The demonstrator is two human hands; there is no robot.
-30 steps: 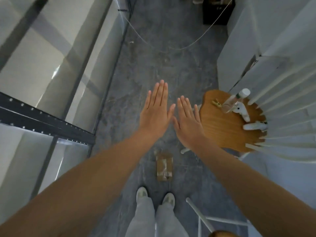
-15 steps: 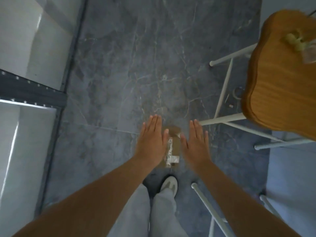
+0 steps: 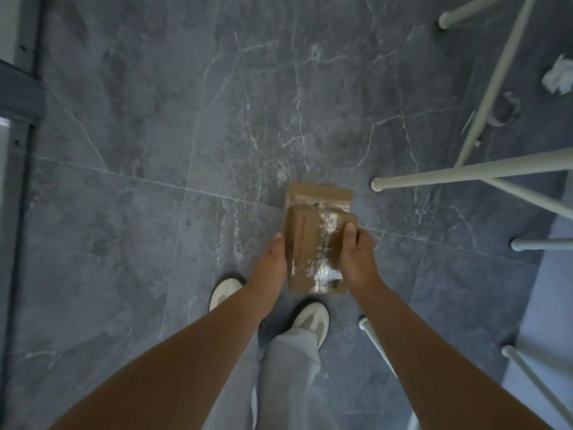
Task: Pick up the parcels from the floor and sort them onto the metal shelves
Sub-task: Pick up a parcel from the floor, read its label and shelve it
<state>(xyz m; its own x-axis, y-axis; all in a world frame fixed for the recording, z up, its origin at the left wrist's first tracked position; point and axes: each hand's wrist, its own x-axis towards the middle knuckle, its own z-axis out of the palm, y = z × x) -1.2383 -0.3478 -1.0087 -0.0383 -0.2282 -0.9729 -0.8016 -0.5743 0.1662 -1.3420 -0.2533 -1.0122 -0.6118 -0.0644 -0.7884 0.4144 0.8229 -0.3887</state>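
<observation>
A brown cardboard parcel (image 3: 311, 246) with shiny clear tape lies on the grey marbled floor just ahead of my shoes. It looks like a small box on top of a flatter brown piece (image 3: 319, 195); I cannot tell whether these are one parcel or two. My left hand (image 3: 270, 265) presses against the parcel's left side. My right hand (image 3: 356, 256) grips its right side, thumb on top. The dark metal shelf frame (image 3: 18, 88) shows at the left edge.
White stool legs (image 3: 465, 175) cross the right side close to the parcel, with more legs (image 3: 376, 346) lower right. Crumpled white paper (image 3: 558, 77) and a clear tape ring (image 3: 505, 111) lie on the floor upper right. My white shoes (image 3: 310, 321) stand under the parcel.
I have bent lower toward the floor. Both hands went from flat and open above the parcel to clasping its left and right sides.
</observation>
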